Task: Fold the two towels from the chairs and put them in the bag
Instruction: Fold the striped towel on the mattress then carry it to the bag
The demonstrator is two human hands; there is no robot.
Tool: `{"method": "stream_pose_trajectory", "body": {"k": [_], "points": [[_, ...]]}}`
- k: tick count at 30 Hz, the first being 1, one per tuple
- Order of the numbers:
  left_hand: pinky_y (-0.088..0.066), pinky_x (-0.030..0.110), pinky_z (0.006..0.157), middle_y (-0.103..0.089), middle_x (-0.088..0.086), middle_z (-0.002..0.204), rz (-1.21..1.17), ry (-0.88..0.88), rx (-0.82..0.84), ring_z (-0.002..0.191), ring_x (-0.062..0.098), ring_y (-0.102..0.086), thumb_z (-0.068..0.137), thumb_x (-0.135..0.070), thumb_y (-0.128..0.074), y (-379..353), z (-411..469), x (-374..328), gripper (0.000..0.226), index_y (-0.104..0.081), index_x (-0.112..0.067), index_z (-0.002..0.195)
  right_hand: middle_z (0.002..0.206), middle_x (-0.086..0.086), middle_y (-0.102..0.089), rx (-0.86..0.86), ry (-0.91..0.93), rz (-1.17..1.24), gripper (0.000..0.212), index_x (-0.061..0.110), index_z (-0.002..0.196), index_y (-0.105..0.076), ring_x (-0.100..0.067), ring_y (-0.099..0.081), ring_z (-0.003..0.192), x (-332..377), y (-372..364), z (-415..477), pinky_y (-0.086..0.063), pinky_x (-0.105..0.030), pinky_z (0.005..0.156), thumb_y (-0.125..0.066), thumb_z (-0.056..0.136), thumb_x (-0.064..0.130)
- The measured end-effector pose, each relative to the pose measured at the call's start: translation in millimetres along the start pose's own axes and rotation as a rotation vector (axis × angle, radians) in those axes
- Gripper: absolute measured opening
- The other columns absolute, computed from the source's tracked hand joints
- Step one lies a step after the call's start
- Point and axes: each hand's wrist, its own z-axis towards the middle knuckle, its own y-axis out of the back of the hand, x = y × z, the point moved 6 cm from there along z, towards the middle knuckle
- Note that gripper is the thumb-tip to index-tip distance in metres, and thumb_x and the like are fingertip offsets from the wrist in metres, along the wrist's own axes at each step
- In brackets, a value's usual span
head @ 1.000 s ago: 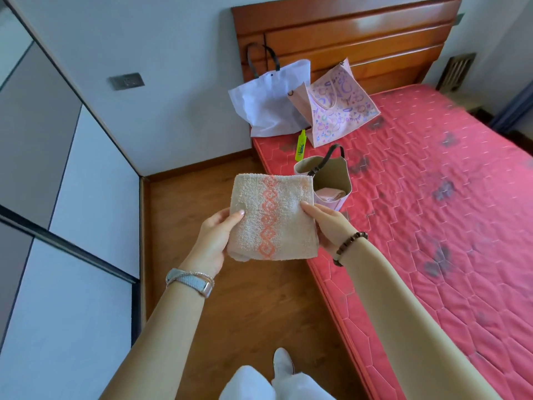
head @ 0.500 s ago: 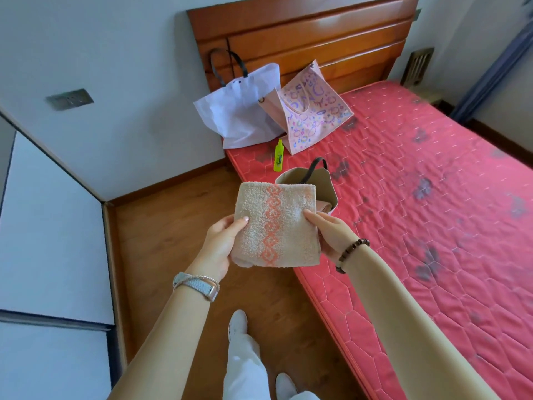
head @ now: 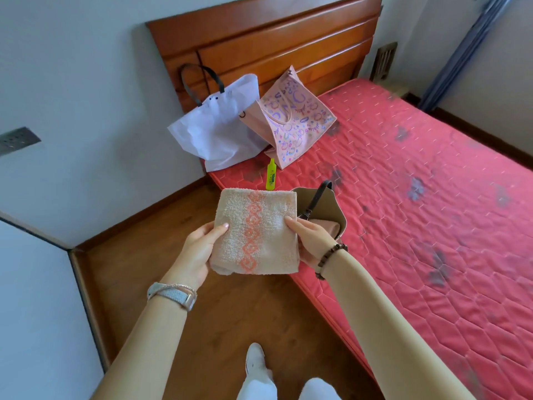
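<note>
Folded beige terry towel with orange diamond stripe (head: 255, 231), pinched between left hand (head: 199, 251) and right hand (head: 310, 241), tan open leather bag (head: 323, 209) just behind at red quilted bed (head: 418, 212) edge

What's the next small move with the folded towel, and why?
Probably carry the folded towel a little to the right and lower it into the open tan bag on the bed's edge. The towel is already a compact square, pinched on each side by the left hand and right hand, and the bag's mouth gapes beside it with something pink inside.
</note>
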Motion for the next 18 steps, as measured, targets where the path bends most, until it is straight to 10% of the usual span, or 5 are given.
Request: {"method": "stream_pose_trajectory", "body": {"k": [8,18], "points": [[-0.056,0.039,0.082,-0.071,0.009,0.12,0.011,0.111,0.09,0.106,0.025,-0.069,0.095,-0.027,-0.064,-6,49,-4,0.038,-0.061,-0.013,0.129,0.117,-0.01,-0.069,-0.08,0.008,0.006,0.032,0.011,0.122,-0.063,-0.027,-0.068,0.106,9,0,38,-0.056,-0.043,0.091,-0.056,0.098,0.031],[-0.055,0.041,0.091,-0.073,0.015,0.118,0.018,0.322,0.259,0.109,0.03,-0.07,0.091,-0.04,-0.065,-59,110,2,0.048,-0.062,-0.009,0.127,0.103,-0.004,-0.073,-0.085,0.005,0.017,0.021,0.021,0.106,-0.067,-0.021,-0.071,0.092,37,31,90,-0.059,-0.038,0.084,-0.053,0.099,0.034]]}}
